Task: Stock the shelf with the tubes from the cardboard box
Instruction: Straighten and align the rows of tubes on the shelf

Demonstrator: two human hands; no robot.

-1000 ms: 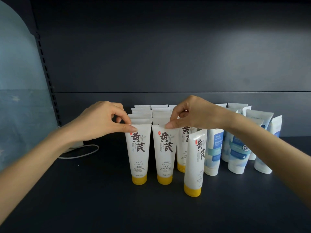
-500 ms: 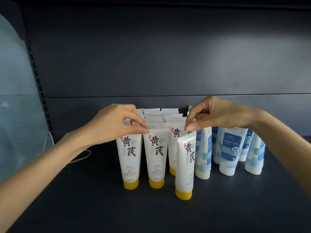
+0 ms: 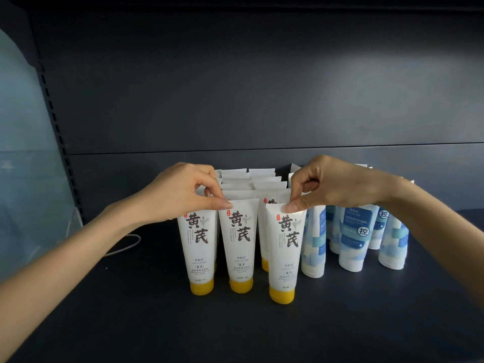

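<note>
White tubes with yellow caps stand cap-down in rows on the dark shelf (image 3: 131, 323). My left hand (image 3: 180, 192) pinches the top edge of the front left tube (image 3: 197, 247), its thumb tip reaching the tube beside it (image 3: 238, 247). My right hand (image 3: 330, 184) pinches the top of the front right tube (image 3: 285, 255), which stands a little ahead of the row with its label facing me. More rows of the same tubes stand behind, mostly hidden. The cardboard box is out of view.
White and blue tubes (image 3: 353, 237) stand in rows to the right of the yellow-capped ones. A white cable (image 3: 123, 244) lies on the shelf at the left, near the perforated upright (image 3: 56, 121). The dark back panel rises behind.
My right hand has moved from the middle tube to the front right tube and turned it from side-on until its label faces me. My left hand stays at the left tubes' tops.
</note>
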